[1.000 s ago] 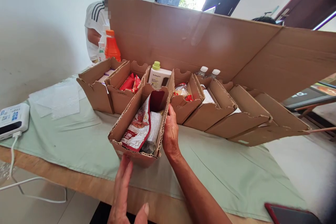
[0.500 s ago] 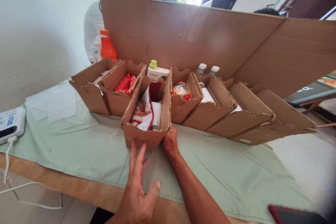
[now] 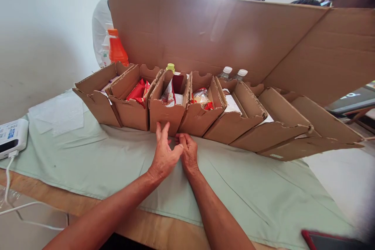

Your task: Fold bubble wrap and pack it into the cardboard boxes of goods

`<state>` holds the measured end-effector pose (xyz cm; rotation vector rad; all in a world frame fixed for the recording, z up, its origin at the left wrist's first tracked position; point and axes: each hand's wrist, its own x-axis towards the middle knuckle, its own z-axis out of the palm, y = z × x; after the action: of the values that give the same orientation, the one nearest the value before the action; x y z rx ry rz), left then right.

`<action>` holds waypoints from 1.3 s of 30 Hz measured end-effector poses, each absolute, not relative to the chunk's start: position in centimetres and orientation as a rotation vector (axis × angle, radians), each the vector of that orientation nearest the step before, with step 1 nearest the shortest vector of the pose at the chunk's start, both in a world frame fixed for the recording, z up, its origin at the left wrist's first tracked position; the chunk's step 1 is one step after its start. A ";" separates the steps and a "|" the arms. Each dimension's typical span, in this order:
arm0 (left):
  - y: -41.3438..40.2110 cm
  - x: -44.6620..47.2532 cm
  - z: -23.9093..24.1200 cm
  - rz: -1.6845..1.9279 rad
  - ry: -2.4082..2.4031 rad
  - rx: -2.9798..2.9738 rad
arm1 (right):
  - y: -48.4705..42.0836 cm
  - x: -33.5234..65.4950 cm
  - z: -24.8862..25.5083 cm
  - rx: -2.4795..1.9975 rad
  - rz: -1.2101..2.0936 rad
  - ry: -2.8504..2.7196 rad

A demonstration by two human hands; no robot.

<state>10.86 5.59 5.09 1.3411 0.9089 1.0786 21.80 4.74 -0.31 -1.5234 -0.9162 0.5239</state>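
A cardboard box (image 3: 168, 115) stands in the row, holding a white-and-dark-red printed packet (image 3: 168, 97) and other partly hidden items. My left hand (image 3: 165, 154) has its fingers stretched out, with the fingertips against the lower front of this box. Just beside it, my right hand (image 3: 188, 151) is closed low on the cloth, by the box's lower right corner. Its curled fingers hide whatever may be in them. The neighbouring box (image 3: 133, 116) on the left has red packets (image 3: 137, 90); the one (image 3: 202, 116) on the right holds a clear-and-red food packet (image 3: 200, 96).
More cardboard boxes (image 3: 243, 125) continue to the right. Behind stand an orange bottle (image 3: 117, 49), a green-capped bottle (image 3: 170, 67), white-capped bottles (image 3: 226, 72) and a tall cardboard panel (image 3: 187, 27). A white device (image 3: 13, 136) with a cable lies left; a red-edged phone (image 3: 325, 240) lies front right.
The middle box has slid back from in front of the row into line with its neighbours. Both my hands have moved forward; the right one has come from the box's side to its front corner.
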 end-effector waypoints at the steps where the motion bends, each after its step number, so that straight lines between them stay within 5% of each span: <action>1: 5.7 11.2 4.9 1.088 0.906 1.357 | 4.7 21.8 -0.3 -1.525 0.529 -0.909; 8: 6.6 11.6 4.5 1.016 0.886 1.424 | 4.7 21.8 0.1 -1.521 0.535 -0.908; 15: 4.7 2.4 5.4 0.688 0.752 1.728 | 4.0 20.0 2.5 -1.467 0.485 -0.998; 24: 4.9 -3.4 0.8 1.218 1.199 1.585 | 9.7 13.9 11.0 -1.380 0.380 -1.488; 30: 4.7 -3.2 1.1 1.357 1.211 1.382 | 13.5 12.8 11.3 -1.508 0.409 -1.503; 39: 6.6 -5.1 2.5 1.642 0.987 0.553 | -3.2 13.3 11.5 -1.550 0.449 -1.581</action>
<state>-5.14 6.55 2.54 0.5525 0.9874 1.6420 13.26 -3.22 11.45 -1.5504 -1.5811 0.4489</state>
